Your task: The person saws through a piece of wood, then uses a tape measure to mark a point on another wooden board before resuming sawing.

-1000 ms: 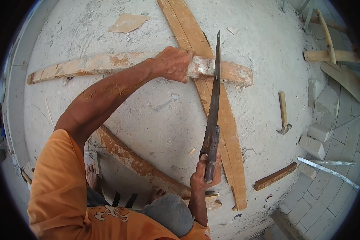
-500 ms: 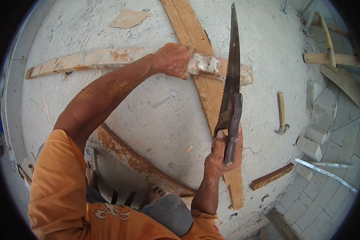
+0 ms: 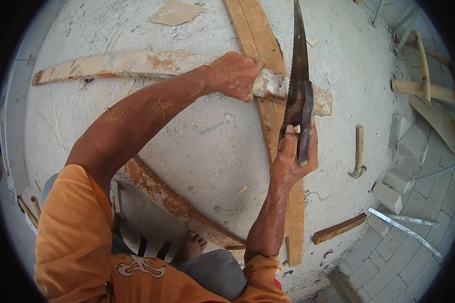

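Observation:
My right hand point(image 3: 294, 156) is wrapped round the dark handle of a handsaw point(image 3: 299, 65), its long blade pointing away from me. The blade lies across a plaster-crusted wooden board point(image 3: 121, 65) near that board's right end. My left hand point(image 3: 235, 76) grips the same board just left of the blade, closed over its top. Under it, crossing at a slant, runs a cleaner brown plank point(image 3: 297, 217). Whether the teeth have cut into the wood is hidden by the blade.
Right of the saw lies a claw hammer point(image 3: 359, 151). A short wood offcut point(image 3: 339, 229), pale blocks point(image 3: 388, 196) and a metal strip point(image 3: 404, 232) are farther right. A rough curved board point(image 3: 182, 207) lies by my feet. A flat tan piece point(image 3: 177, 12) sits at the far left.
My right hand has pushed the saw forward, away from me, along the board's crossing. My left hand keeps its grip on the board. The whole view has shifted slightly.

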### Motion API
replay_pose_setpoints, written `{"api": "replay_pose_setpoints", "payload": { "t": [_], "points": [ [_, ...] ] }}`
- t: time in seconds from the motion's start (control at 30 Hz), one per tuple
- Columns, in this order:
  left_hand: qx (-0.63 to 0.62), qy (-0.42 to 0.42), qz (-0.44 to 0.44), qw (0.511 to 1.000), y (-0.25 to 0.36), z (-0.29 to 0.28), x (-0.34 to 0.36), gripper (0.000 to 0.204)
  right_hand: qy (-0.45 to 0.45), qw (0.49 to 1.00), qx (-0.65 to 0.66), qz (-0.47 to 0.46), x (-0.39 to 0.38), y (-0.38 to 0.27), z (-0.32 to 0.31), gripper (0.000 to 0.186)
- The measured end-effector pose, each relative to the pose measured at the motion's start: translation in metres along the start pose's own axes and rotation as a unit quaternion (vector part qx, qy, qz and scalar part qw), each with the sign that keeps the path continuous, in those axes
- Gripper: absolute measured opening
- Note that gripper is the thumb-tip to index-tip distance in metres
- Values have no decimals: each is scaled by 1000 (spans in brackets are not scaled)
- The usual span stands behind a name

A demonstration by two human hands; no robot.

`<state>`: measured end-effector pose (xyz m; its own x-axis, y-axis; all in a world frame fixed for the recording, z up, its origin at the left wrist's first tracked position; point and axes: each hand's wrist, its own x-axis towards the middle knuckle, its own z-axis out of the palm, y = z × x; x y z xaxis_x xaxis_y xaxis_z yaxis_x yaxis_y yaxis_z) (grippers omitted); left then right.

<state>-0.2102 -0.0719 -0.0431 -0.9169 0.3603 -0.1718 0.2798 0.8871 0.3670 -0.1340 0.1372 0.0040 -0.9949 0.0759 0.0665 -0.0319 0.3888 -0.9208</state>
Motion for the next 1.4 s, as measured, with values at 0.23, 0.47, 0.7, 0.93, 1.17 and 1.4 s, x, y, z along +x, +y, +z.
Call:
{"api": "replay_pose_setpoints", "payload": {
  "t": [0.23, 0.47, 0.7, 0.93, 1.17, 1.4],
  "points": [
    [8, -3, 1, 1000, -2, 3, 1, 67, 4, 999, 27, 37, 2, -6, 2, 39],
    [4, 10, 10, 1000, -3, 5, 1, 67, 28, 999, 14, 11, 0, -2, 3, 37],
    [8, 14, 16, 1000, 0, 3, 2, 69, 21, 1000, -4, 7, 1, -1, 3, 38],
    [-5, 8, 24, 1000, -3, -2, 5, 70, 8, 995, -97, -2, -108, 29, -66, 38],
    [-16, -3, 3, 1000, -5, 8, -2, 68, 28, 991, -109, 66, -113, 21, -77, 37],
    [-21, -32, -24, 999, -1, -4, 2, 69, 55, 998, -30, -19, -113, 7, -68, 40]
  ]
}}
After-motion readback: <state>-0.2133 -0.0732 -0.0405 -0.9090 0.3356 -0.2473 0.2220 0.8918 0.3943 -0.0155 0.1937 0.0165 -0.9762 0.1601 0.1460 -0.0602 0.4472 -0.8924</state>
